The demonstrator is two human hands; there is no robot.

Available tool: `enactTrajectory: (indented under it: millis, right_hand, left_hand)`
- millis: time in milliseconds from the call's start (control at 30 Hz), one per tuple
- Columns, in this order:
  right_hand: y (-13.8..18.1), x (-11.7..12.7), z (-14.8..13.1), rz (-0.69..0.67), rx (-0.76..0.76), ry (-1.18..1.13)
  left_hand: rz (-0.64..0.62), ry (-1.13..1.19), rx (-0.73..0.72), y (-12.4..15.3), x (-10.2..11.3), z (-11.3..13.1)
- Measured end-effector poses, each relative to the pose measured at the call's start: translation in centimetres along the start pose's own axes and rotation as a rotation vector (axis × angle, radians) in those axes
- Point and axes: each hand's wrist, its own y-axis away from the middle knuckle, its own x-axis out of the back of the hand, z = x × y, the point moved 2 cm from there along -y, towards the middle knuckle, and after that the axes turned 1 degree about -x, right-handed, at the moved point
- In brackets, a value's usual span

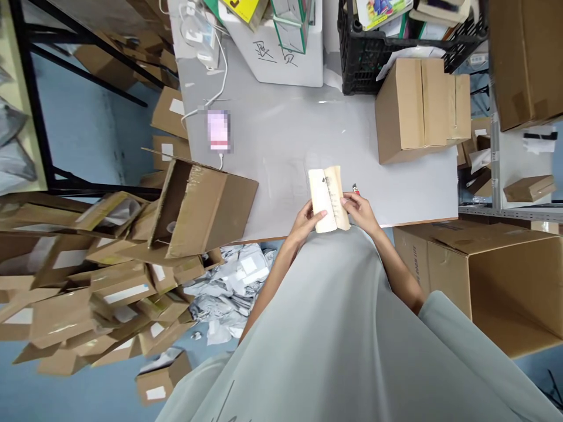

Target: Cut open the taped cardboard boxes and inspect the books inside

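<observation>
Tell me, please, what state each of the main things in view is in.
Book, open.
Left hand, holding the book's left side.
Right hand, holding the book's right side.
Black crate, open-topped and loaded.
Left box, tilted and open.
Box beside the crate, apparently shut.
Big box at lower right, open towards the right.
Phone, blurred, cable at its lower end.

Grey tabletop: white bin, far side; black crate beside cardboard box, right; pink device (blurred, cabled), left; open carton, near-left corner.
</observation>
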Motion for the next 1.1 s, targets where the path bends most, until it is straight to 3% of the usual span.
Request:
enactTrajectory:
  millis: [133,300,567,1100]
  right_hand:
    - [1.2,2.6,-0.7,0.102,-0.007,-0.028]
    - [2.3,4.0,-0.8,0.154,-0.061,-0.087]
    - [3.6,3.8,-1.9,0.134,-0.024,-0.224]
    - [4.2,3.7,-3.5,0.044,-0.034,-0.214]
  left_hand:
    - [0.097,0.112,0.118,1.4,0.9,0.8]
    - [0.032,0.191,0.130,2.4,1.7,2.0]
    - [0.023,0.187,0.083,3.3,2.2,3.5]
    - [0.001,0.165,0.017,3.7,1.9,4.3]
